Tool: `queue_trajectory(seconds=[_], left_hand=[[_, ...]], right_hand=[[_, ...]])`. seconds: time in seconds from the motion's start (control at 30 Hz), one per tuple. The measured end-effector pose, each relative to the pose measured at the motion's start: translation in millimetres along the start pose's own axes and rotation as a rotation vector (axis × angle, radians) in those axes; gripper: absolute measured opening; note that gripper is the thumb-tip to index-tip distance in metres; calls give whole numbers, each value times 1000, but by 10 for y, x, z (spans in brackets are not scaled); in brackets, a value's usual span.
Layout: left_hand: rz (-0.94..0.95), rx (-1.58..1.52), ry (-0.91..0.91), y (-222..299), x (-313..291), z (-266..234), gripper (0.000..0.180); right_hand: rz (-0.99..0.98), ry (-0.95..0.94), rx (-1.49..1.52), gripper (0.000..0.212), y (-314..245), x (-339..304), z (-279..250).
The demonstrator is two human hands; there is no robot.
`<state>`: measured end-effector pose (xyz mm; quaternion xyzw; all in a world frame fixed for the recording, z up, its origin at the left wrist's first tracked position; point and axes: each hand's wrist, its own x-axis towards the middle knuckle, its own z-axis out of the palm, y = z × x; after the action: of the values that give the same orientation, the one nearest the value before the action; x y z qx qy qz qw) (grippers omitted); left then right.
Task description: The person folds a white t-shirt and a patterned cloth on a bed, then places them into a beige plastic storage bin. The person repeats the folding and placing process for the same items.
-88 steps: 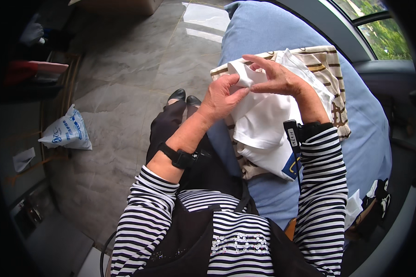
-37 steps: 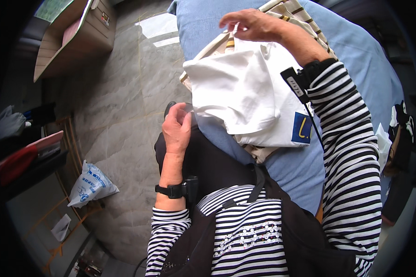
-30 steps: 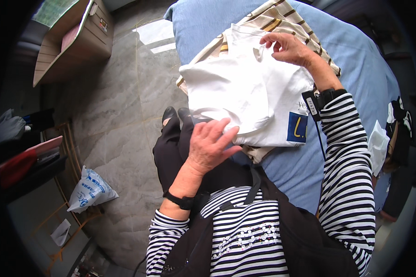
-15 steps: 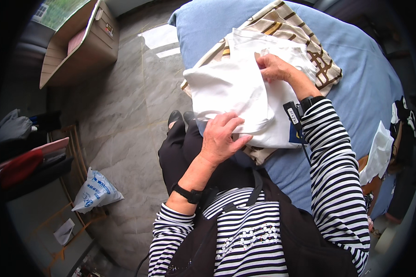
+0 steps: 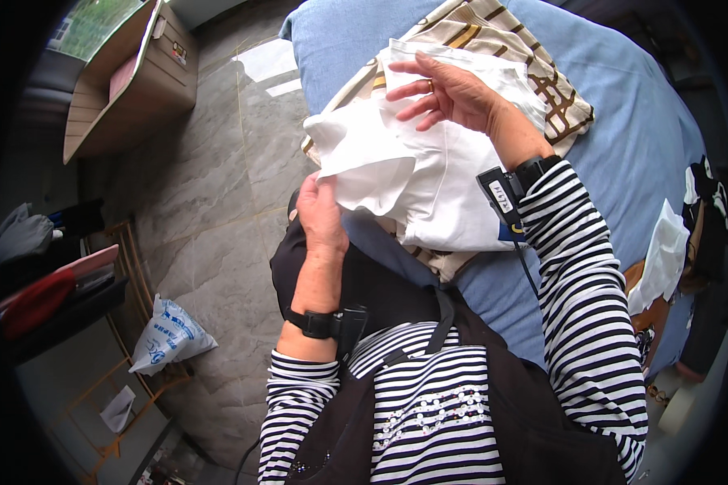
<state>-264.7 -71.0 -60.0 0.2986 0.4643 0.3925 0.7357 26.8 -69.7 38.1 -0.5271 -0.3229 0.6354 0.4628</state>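
Our left hand (image 5: 322, 217) pinches the edge of the white fabric garment (image 5: 461, 190) between its fingers. Our right hand (image 5: 455, 95) spreads empty fingers above it; it lies on brown-striped cream knit cloth (image 5: 573, 109) over a blue fabric cover (image 5: 643, 133).

Big, grey, shiny stone floor tiles (image 5: 214, 210) are seen on the left. Near the top, a large brown box (image 5: 170, 81) with an open side is seen, and a flat pink thing (image 5: 123, 74) can be spotted in it. Lower down, a puffy white plastic bag (image 5: 170, 338) is marked with blue print. On the right, a thin, crumpled white sheet (image 5: 663, 257) is seen.
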Motion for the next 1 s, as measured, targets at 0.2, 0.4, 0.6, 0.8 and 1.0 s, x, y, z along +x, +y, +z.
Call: queue_trajectory(seconds=[0.2,0.4,0.6,0.8,1.0], left_hand=[[-91,83,226,92,86,-250,27],[255,504,188,26,4,-71,50],[206,733,80,78,189,160,50],[130,22,-143,428,486,223,38],[-186,-97,-200,516,519,321,31]], right_hand=[[-36,187,64,57,160,-379,-227],[90,270,45,43,689,-968,-139],[-77,204,-319,40,1117,-1240,379],[-291,151,-739,37,1150,-1324,749],[-437,212,-923,33,1225,-1291,875]])
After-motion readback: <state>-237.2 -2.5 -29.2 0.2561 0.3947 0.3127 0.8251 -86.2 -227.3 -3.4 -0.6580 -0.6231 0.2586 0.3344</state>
